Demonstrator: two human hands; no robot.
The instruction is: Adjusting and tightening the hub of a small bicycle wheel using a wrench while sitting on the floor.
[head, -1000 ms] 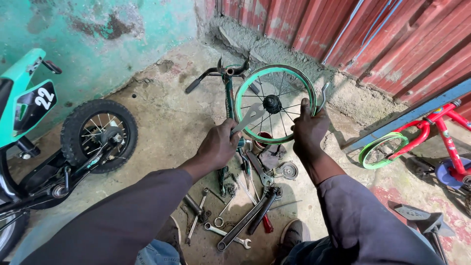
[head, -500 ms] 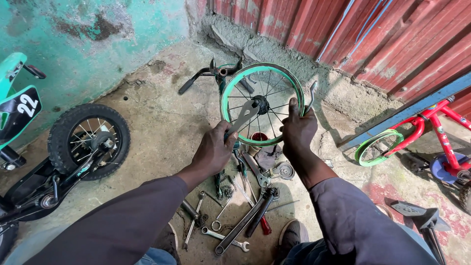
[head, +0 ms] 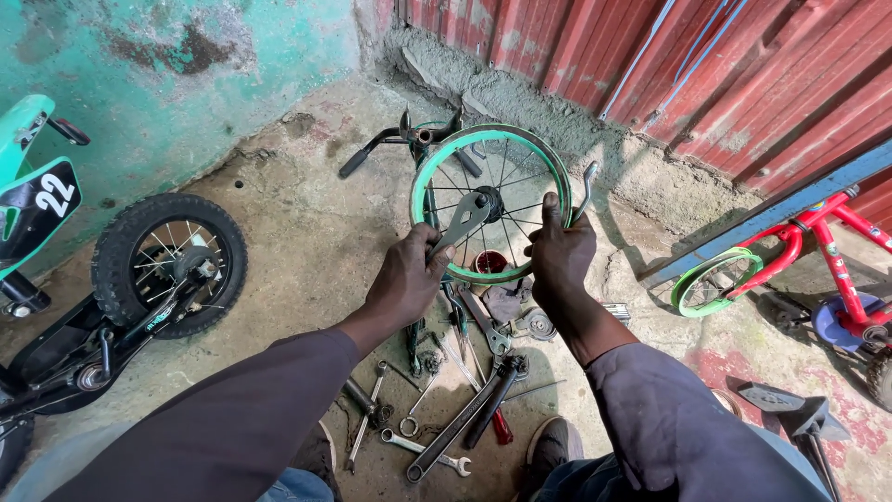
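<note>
In the upper middle of the frame the right hand [head: 562, 256] is gripping the green wheel [head: 491, 203] by its lower right rim, holding it upright. The left hand [head: 406, 279] is closing around a wrench [head: 461, 221] whose head is sitting at the hub. Tools [head: 446, 390] are lying on the floor just below. A black-tyred bike [head: 139, 279] is standing at the left.

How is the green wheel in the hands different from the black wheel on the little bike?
The green wheel has a bare rim with no tyre; the black wheel wears a knobbly tyre. The green wheel is loose, held by the right hand while the left hand puts a spanner to its hub; the black wheel is mounted on its bike. Both have thin metal spokes.
</note>
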